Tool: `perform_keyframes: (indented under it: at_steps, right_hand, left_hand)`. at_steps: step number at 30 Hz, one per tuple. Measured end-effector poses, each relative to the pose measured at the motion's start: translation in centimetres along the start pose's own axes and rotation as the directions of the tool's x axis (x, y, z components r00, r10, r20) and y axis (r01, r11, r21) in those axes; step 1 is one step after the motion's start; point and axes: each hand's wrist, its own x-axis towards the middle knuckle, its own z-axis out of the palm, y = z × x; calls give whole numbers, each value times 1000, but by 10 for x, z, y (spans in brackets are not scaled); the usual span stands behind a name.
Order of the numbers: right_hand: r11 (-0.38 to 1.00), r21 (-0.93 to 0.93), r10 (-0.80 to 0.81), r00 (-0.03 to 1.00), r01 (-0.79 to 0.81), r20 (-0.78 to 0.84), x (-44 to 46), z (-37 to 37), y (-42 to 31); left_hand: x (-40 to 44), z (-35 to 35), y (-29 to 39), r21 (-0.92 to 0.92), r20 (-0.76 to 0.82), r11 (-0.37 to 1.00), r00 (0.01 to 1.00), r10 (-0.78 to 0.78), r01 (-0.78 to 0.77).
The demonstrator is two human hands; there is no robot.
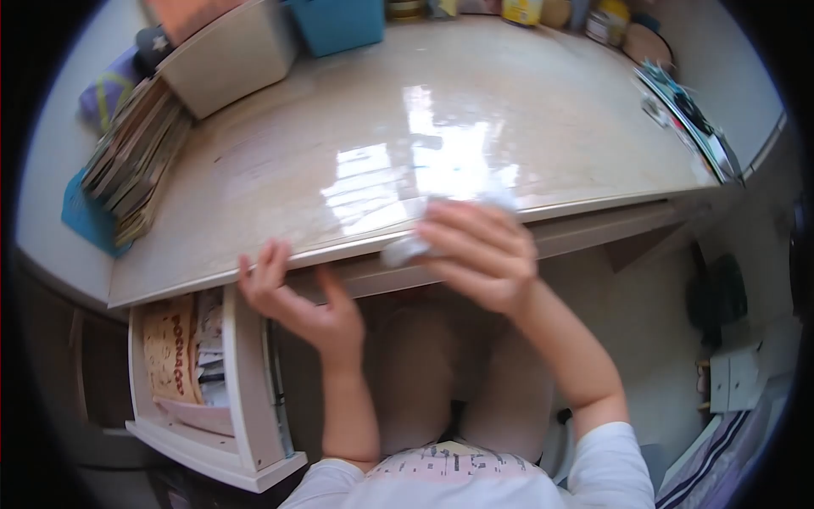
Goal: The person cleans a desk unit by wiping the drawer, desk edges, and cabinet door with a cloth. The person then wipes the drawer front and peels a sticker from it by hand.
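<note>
My right hand [479,254] is at the front edge of the desk [280,195], its fingers wrapped round a white cloth or tissue [405,249] that sticks out on both sides of the hand. Motion blurs the hand a little. To its left, my left hand [305,297] rests at the desk's front edge with fingers spread, fingertips near the rim and nothing in it. Window light reflects on the glossy desktop just beyond my right hand.
An open drawer [254,390] holding papers juts out below left. Stacked books [140,161], a white bin [229,64] and a blue bin [343,25] stand at the back left. Jars [607,21] line the back; flat items [691,123] lie at right.
</note>
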Motion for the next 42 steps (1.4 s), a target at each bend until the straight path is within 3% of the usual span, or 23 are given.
perform_keyframes:
  at_steps: [3,5,7,11,15,17,20,23,27,30,35,37,39,42]
  right_hand:
    - [993,19,-116,993,116,-3,-2,-4,16]
    - [991,46,-129,992,129,12,-18,-44,46]
    - [997,-23,-74,991,77,115,-42,-97,77]
    - [969,-237,96,990,-70,101,-81,-164,109]
    - [979,-164,132,988,-118,78,-68,-147,95]
    - [997,2,81,989,-82,120,-54,-114,77]
    - [993,118,7,999,-13,48,-30,-75,62]
    - [987,139,-95,989,79,111,-39,-96,85]
    - [994,-29,-102,977,110,186,-73,-176,137]
    - [964,-256,-30,989,67,144,-106,-226,164]
    - [952,-296,93,995,-79,34,-126,-217,154]
    - [964,-250,122,988,-95,95,-113,-203,137]
    - [986,-166,50,987,-24,156,-101,-187,124]
    - [994,-106,-2,994,14,108,-104,-195,143]
  left_hand:
    - [-4,7,-14,75,-30,992,994,109,-106]
    - [-5,15,-22,111,-86,977,978,191,-181]
    - [-8,23,-21,75,-134,986,979,156,-147]
    - [-8,39,-1,-47,-244,994,966,84,-99]
    - [-14,39,36,28,-142,992,982,127,-124]
    - [-18,39,67,-89,105,975,972,212,-203]
    - [-16,62,90,-46,-21,955,956,292,-293]
    - [-13,69,82,-27,-108,948,944,312,-317]
    - [-15,70,75,-15,-169,927,915,366,-374]
    - [-18,68,85,-20,-145,950,941,307,-313]
    - [-19,78,121,-43,-124,994,987,99,-105]
    - [-22,89,116,-143,-225,988,974,18,-52]
    - [-21,92,117,-115,-243,991,969,44,-74]
    - [-21,91,107,-24,-268,985,950,159,-171]
